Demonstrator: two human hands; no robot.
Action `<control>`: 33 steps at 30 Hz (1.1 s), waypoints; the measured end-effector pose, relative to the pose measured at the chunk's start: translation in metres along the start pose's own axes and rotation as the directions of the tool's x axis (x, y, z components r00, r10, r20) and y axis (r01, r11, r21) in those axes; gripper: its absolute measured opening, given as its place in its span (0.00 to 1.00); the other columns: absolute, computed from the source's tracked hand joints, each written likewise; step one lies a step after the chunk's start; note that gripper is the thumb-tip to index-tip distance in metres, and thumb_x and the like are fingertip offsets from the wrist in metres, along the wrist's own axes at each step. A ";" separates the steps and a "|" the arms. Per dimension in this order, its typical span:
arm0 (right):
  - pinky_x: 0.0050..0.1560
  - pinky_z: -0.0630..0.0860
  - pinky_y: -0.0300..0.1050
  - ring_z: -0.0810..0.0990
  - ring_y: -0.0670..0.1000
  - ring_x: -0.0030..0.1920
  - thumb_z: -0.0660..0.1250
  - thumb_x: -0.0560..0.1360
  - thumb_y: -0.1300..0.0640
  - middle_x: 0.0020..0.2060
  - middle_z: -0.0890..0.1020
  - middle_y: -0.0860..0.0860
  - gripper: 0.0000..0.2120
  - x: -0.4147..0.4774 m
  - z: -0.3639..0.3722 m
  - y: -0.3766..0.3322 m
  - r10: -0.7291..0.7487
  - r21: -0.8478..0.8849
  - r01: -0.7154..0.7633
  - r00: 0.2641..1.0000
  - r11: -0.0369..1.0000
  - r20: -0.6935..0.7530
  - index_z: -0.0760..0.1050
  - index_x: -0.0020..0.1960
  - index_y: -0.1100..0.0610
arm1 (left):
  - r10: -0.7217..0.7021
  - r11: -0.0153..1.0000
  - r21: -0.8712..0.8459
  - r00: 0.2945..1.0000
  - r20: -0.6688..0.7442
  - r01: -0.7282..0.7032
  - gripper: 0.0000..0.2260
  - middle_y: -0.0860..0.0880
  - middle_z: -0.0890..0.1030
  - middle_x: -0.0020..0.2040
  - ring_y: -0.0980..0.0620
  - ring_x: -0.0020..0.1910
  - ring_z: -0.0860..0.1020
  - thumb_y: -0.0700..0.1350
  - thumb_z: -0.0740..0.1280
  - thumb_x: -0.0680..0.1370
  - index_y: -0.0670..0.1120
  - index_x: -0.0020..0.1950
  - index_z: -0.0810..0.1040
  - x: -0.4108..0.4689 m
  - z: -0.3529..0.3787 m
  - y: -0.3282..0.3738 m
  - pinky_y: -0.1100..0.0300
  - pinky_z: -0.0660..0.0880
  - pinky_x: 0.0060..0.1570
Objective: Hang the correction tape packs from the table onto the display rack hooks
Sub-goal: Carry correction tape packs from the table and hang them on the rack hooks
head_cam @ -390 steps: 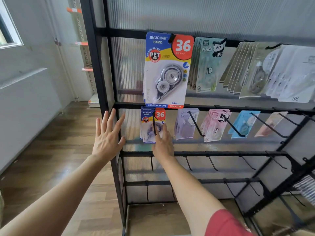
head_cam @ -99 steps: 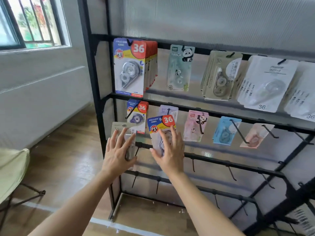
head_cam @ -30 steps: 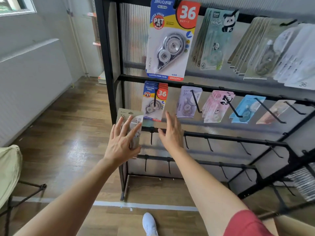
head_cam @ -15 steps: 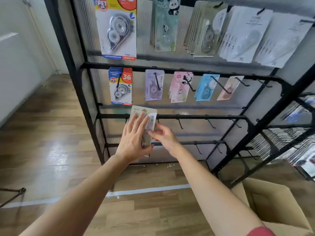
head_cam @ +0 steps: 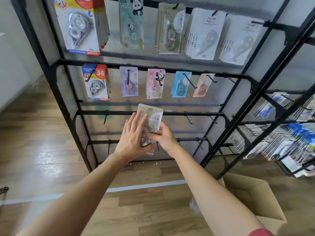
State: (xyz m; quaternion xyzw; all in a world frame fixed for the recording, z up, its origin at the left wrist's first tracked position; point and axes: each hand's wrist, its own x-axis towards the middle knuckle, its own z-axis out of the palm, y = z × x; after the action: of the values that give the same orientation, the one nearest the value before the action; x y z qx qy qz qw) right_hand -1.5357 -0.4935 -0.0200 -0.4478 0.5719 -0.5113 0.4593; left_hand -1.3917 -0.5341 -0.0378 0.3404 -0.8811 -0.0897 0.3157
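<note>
Left hand (head_cam: 132,136) presses, right hand (head_cam: 164,136) pinches beige card pack (head_cam: 150,110) (clear blister).

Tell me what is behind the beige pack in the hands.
The beige pack, under the left hand and pinched by the right hand, covers part of a black rail. Any hook directly behind is hidden.

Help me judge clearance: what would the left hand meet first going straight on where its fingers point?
The left hand lies on the beige carded correction tape pack; past it, probably the rack's black metal crossbar, though depth is unclear.
</note>
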 end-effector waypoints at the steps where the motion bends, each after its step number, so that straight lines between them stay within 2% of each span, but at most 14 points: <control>1: 0.58 0.77 0.50 0.80 0.55 0.55 0.71 0.71 0.70 0.55 0.81 0.55 0.22 -0.001 -0.005 0.001 -0.005 -0.001 0.005 1.000 1.000 -0.013 0.71 0.61 0.55 | -0.021 1.000 0.010 1.000 0.004 0.021 0.42 0.38 0.58 0.76 0.40 0.74 0.55 0.61 0.63 0.67 0.47 0.76 0.53 -0.001 -0.001 0.001 0.34 0.62 0.67; 4: 0.54 0.79 0.45 0.81 0.51 0.51 0.70 0.72 0.70 0.53 0.81 0.53 0.22 -0.004 -0.019 -0.004 -0.035 0.000 0.035 0.998 0.999 -0.052 0.70 0.60 0.54 | -0.039 0.997 0.062 0.998 0.041 0.036 0.43 0.38 0.60 0.75 0.38 0.74 0.56 0.65 0.62 0.67 0.47 0.76 0.52 -0.001 -0.005 -0.001 0.37 0.60 0.69; 6: 0.48 0.79 0.39 0.81 0.48 0.49 0.69 0.73 0.70 0.54 0.80 0.52 0.22 -0.004 -0.026 -0.009 -0.050 -0.003 0.050 0.995 0.999 -0.087 0.69 0.61 0.53 | -0.053 0.995 0.089 0.995 0.090 0.045 0.44 0.40 0.58 0.76 0.39 0.75 0.55 0.67 0.61 0.67 0.47 0.77 0.52 0.001 -0.008 -0.006 0.39 0.56 0.71; 8: 0.46 0.79 0.37 0.81 0.46 0.49 0.68 0.74 0.70 0.53 0.80 0.51 0.22 -0.001 -0.034 -0.018 -0.072 0.003 0.073 0.989 0.997 -0.132 0.68 0.61 0.52 | -0.076 0.991 0.117 0.989 0.123 0.062 0.45 0.42 0.55 0.78 0.41 0.76 0.52 0.68 0.58 0.67 0.46 0.78 0.53 0.005 -0.011 -0.015 0.41 0.52 0.73; 11: 0.44 0.79 0.35 0.82 0.41 0.43 0.67 0.74 0.71 0.48 0.81 0.47 0.20 0.011 -0.046 -0.037 -0.110 0.023 0.118 0.968 0.993 -0.225 0.71 0.63 0.57 | -0.081 0.988 0.143 0.988 0.135 0.061 0.45 0.45 0.50 0.78 0.43 0.77 0.48 0.69 0.55 0.67 0.47 0.78 0.51 0.019 -0.020 -0.029 0.45 0.46 0.74; 15: 0.40 0.78 0.33 0.82 0.38 0.39 0.67 0.74 0.71 0.44 0.82 0.47 0.18 0.032 -0.062 -0.074 -0.176 0.042 0.203 0.921 0.978 -0.348 0.72 0.62 0.60 | -0.055 0.987 0.155 0.993 0.101 0.038 0.44 0.45 0.51 0.78 0.42 0.77 0.49 0.68 0.53 0.67 0.47 0.78 0.51 0.048 -0.034 -0.044 0.44 0.47 0.75; 18: 0.39 0.77 0.32 0.82 0.37 0.38 0.65 0.75 0.71 0.44 0.81 0.46 0.17 0.048 -0.067 -0.105 -0.242 0.016 0.267 0.894 0.963 -0.377 0.71 0.61 0.58 | -0.063 0.980 0.192 0.993 0.096 0.043 0.42 0.46 0.46 0.79 0.44 0.78 0.44 0.67 0.58 0.73 0.49 0.79 0.45 0.071 -0.044 -0.048 0.49 0.41 0.74; 21: 0.37 0.75 0.30 0.80 0.34 0.37 0.65 0.76 0.70 0.45 0.79 0.45 0.19 0.066 -0.070 -0.135 -0.296 -0.045 0.303 0.871 0.952 -0.392 0.69 0.64 0.58 | -0.079 0.975 0.214 0.993 0.091 0.058 0.40 0.48 0.41 0.79 0.47 0.77 0.40 0.61 0.62 0.77 0.51 0.78 0.40 0.089 -0.047 -0.051 0.51 0.38 0.75; 27: 0.36 0.74 0.28 0.78 0.36 0.40 0.64 0.77 0.67 0.51 0.78 0.49 0.22 0.112 -0.077 -0.186 -0.378 -0.105 0.366 0.848 0.925 -0.372 0.66 0.70 0.59 | -0.099 0.967 0.240 0.993 0.065 0.081 0.39 0.48 0.40 0.79 0.47 0.77 0.39 0.60 0.60 0.78 0.54 0.73 0.32 0.123 -0.038 -0.061 0.50 0.39 0.75; 31: 0.48 0.78 0.34 0.77 0.38 0.46 0.64 0.78 0.66 0.54 0.77 0.48 0.25 0.141 -0.084 -0.202 -0.428 -0.142 0.405 0.829 0.903 -0.361 0.63 0.73 0.58 | -0.126 0.961 0.252 0.991 0.035 0.114 0.39 0.48 0.39 0.78 0.47 0.77 0.38 0.59 0.61 0.78 0.53 0.74 0.33 0.155 -0.031 -0.071 0.51 0.38 0.74; 33: 0.48 0.77 0.34 0.78 0.43 0.52 0.64 0.78 0.66 0.59 0.77 0.51 0.26 0.154 -0.089 -0.207 -0.442 -0.141 0.420 0.820 0.896 -0.363 0.61 0.74 0.57 | -0.169 0.944 0.292 0.985 0.031 0.153 0.39 0.48 0.36 0.78 0.47 0.77 0.36 0.61 0.59 0.78 0.54 0.72 0.30 0.173 -0.027 -0.074 0.51 0.36 0.73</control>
State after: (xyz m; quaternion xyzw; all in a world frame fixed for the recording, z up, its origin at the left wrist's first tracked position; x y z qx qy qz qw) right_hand -1.6421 -0.6445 0.1805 -0.4682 0.5487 -0.6638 0.1976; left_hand -1.4331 -0.7015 0.0417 0.4511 -0.8624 0.0048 0.2296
